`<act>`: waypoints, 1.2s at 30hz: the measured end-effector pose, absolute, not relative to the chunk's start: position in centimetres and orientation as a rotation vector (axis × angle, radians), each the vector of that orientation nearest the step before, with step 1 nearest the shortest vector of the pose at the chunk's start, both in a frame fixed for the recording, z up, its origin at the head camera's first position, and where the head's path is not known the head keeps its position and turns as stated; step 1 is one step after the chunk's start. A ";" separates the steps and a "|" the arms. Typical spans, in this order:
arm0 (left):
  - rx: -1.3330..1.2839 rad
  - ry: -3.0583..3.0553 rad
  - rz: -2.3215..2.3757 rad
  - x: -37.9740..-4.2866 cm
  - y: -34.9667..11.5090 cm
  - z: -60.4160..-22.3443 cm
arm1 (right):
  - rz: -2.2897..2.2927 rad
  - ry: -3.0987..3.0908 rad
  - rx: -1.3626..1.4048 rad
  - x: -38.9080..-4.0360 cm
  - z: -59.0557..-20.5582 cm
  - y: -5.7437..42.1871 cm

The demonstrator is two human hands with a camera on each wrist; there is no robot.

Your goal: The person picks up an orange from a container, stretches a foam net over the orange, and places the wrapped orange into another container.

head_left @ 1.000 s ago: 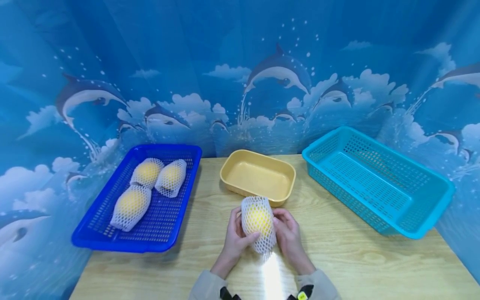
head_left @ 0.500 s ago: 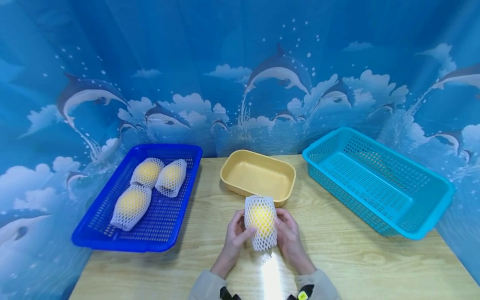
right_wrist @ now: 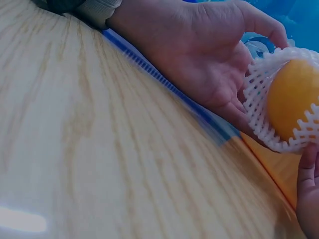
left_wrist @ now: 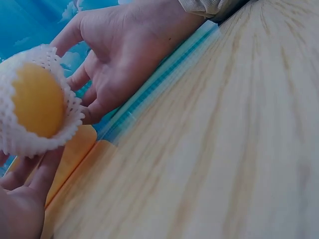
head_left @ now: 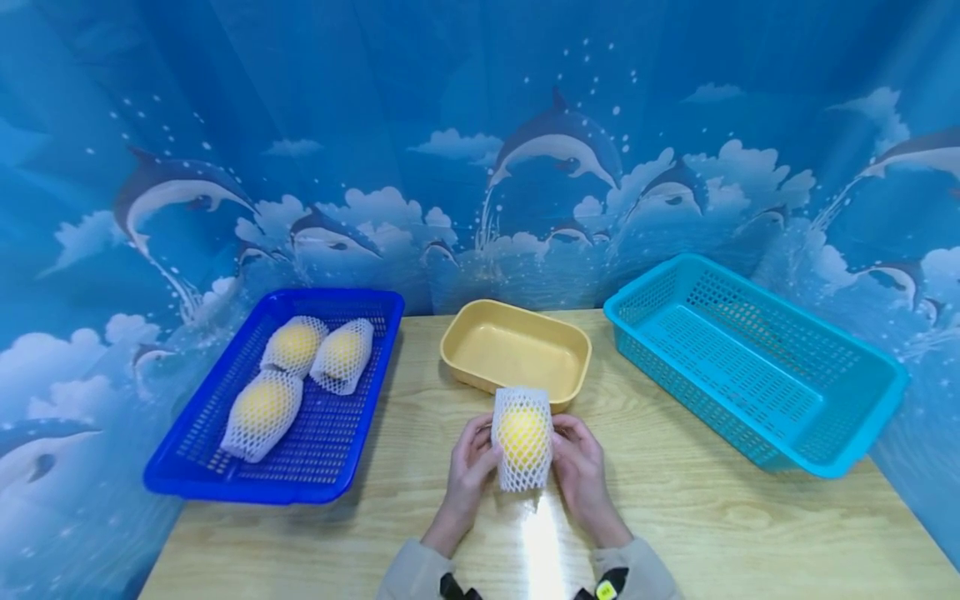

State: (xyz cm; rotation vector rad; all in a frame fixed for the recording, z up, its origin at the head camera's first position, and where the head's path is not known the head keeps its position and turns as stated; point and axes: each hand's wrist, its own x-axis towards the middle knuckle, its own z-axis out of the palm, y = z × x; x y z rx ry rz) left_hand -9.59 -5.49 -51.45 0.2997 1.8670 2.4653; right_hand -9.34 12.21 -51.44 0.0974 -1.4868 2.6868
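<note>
A smooth yellow fruit [head_left: 522, 437] in a white foam net sleeve stands between my two hands, its long side upright. From the left side my left hand [head_left: 467, 477] grips it, thumb on the net and fingers partly behind. On the opposite side my right hand [head_left: 583, 479] pinches the sleeve with thumb and fingers. Through the open end of the net [left_wrist: 70, 107], the left wrist view shows the fruit's bare skin. Some fingertips are hidden behind the fruit. Just beyond the hands is a tan rectangular tub [head_left: 517, 346], its front rim overlapped by the sleeve's top.
To the left, a dark blue perforated basket [head_left: 322, 467] holds three similar netted fruits [head_left: 262, 408]. A turquoise basket [head_left: 738, 333] stands at the right, set at an angle. Behind the wooden table [head_left: 675, 517] hangs a dolphin-print curtain [head_left: 420, 100].
The netted fruit has turned from a slant to upright and risen slightly, its lower end lifting towards the tub. Both hands keep hold; the left thumb has shifted to the net's edge.
</note>
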 end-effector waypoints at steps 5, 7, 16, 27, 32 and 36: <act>0.251 1.833 2.427 -9.5 -5.5 -51.5 | 2.630 -1.573 0.015 -9.4 -51.5 12.1; 0.254 1.819 2.417 -9.5 -5.5 -51.5 | 2.614 -1.589 0.003 -9.4 -51.5 12.0; 0.385 1.925 2.351 -9.5 -5.3 -51.8 | 2.601 -1.581 0.067 -9.3 -51.5 11.7; 0.364 1.947 2.308 -9.3 -5.1 -51.8 | 2.617 -1.648 0.131 -9.1 -51.1 11.4; 0.225 1.961 2.277 -9.0 -5.0 -50.8 | 2.701 -1.621 0.267 -8.6 -50.4 11.7; 0.091 1.962 2.207 -8.3 -5.3 -49.3 | 2.730 -1.652 0.261 -8.1 -49.3 11.8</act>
